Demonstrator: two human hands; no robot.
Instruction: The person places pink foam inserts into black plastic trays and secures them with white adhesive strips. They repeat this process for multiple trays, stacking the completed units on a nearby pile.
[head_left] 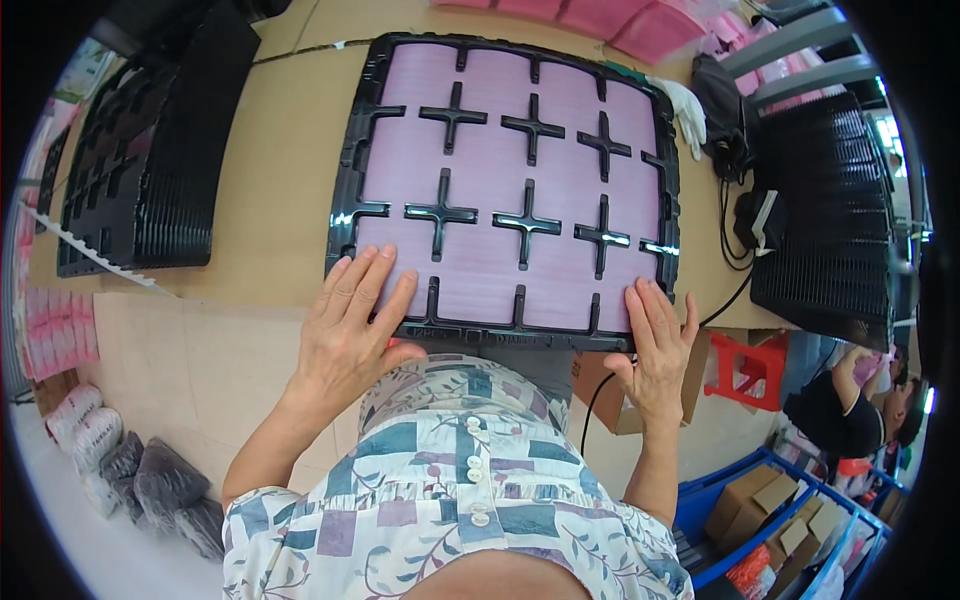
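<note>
Tan workbench (270, 150) | black tray (350, 190) with pink sheet (500, 160) lies at near edge, straight ahead | left hand (350, 325) flat, fingers spread, on near-left corner | right hand (658, 345) flat, fingers together, on near-right corner | equally near.

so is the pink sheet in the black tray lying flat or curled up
Flat: the pink sheet lies spread across the black tray, crosses poking through, with both hands pressing its near edge.

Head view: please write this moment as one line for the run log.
left hand: flat on pink sheet | right hand: flat on sheet, near edge | black tray: on table, holding sheet
</note>
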